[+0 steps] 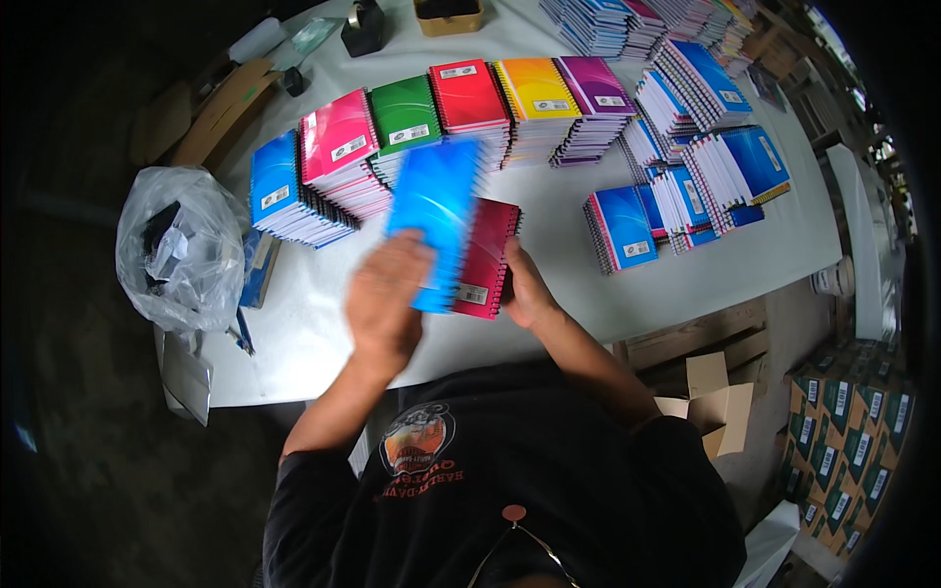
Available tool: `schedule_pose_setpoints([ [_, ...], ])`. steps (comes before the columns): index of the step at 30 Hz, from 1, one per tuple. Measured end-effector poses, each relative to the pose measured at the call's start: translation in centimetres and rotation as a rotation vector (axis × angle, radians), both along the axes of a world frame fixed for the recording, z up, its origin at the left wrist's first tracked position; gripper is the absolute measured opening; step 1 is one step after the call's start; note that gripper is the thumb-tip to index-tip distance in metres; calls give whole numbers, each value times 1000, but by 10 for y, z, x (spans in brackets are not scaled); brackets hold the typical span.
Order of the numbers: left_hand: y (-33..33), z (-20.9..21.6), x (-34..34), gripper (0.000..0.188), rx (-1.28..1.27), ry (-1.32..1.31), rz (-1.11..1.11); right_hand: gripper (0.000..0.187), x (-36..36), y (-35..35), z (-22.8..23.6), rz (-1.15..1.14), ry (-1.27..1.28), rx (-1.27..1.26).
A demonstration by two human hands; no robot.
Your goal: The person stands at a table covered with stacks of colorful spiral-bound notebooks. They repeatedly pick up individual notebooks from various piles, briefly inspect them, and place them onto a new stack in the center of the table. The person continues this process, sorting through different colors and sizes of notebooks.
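Observation:
My left hand (390, 294) is closed on a blue spiral notebook (436, 216), held upright and smeared by motion. Just to its right, my right hand (529, 284) grips the spiral edge of a dark red notebook (490, 260), which the blue one partly covers. Beyond my hands stands a curved row of notebook stacks: blue (274, 186), pink (335, 137), green (404, 110), red (470, 93), yellow (537, 88) and purple (594, 86). Each top cover bears a white label.
More blue notebooks (619, 220) lie in several fanned piles at the right, with further stacks (593, 24) behind. A clear plastic bag (186, 250) sits at the left edge by a tape dispenser (364, 27) farther back. Cartons (848, 441) and an open box (720, 402) stand below the right edge.

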State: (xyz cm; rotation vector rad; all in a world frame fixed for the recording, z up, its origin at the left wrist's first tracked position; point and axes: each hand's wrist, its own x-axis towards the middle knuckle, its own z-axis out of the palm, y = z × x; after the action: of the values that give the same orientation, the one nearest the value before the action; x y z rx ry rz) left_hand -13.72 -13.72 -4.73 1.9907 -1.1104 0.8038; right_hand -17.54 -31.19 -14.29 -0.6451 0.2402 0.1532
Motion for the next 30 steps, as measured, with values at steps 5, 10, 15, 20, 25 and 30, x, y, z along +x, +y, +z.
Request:
schedule_pose_setpoints([
  [5,-6,-17,-23,72,376,379,-39,64,0,-12,-1,-5,-153,-306],
  [10,-10,-73,2,83,-174,1418,-385,81,-14,-21,-15,44,-475,-692],
  [15,-20,-151,-15,86,-327,1311,-446,83,-26,-11,-77,-159,-586,-913],
  [20,-11,-193,8,72,184,717,-437,91,-28,-14,-109,-140,-412,-1186],
  [25,-51,-137,24,68,225,1047,-501,75,-50,-39,-66,-282,-232,-1235],
  [30,-163,-50,67,74,280,1336,-895,45,-56,-86,9,-580,-120,-723],
])
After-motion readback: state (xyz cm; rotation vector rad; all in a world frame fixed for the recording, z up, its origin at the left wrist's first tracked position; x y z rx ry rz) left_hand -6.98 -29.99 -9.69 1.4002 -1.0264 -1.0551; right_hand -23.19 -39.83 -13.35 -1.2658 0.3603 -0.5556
